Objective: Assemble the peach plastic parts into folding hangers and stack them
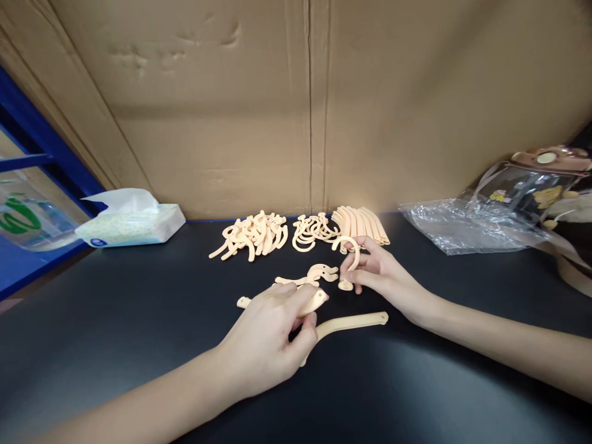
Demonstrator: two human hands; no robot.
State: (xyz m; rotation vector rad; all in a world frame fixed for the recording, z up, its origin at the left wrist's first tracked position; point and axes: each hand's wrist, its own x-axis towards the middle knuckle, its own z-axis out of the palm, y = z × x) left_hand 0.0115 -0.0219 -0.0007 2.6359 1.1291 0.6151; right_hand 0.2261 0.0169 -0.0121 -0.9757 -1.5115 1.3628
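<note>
Between the right fingers (369, 245) sits a C-shaped piece (356, 251).

From the near side, quite close, the head camera looks forward and down across the table (139, 302) to the far cardboard (208, 142).

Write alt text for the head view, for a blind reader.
A person's right hand holds a hooked peach-colored piece and the left hand a pale piece, over a black table. Behind, two piles and a row of similar pieces lie between a tissue pack and a clear plastic bag, before a cardboard wall.
</note>
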